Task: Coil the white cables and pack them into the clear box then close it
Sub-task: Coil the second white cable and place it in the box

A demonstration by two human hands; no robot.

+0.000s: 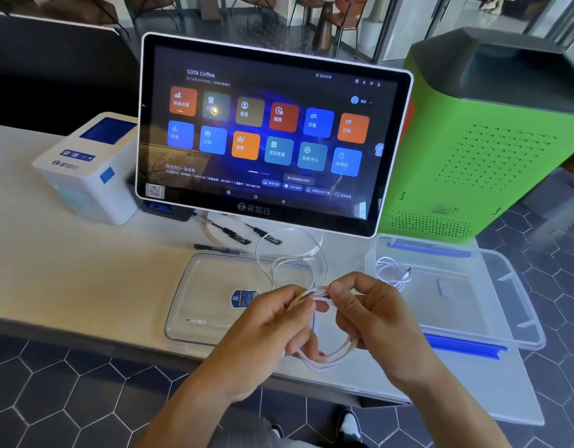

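Note:
My left hand (272, 324) and my right hand (376, 315) both pinch a white cable (327, 358) above the counter's front edge. Loops of it hang below my fingers, and its loose end (292, 257) trails back over the counter toward the screen. The clear box (492, 299) with blue clips stands open at the right, with another white cable (392, 270) lying coiled in its left end. The clear lid (208, 299), bearing a blue sticker, lies flat on the counter under my left hand.
A touchscreen terminal (272, 130) stands behind the lid, a white receipt printer (88, 169) to its left, a green machine (486, 150) to its right. Several pens (237, 234) lie at the screen's foot. The white counter (69, 270) ends just below my hands.

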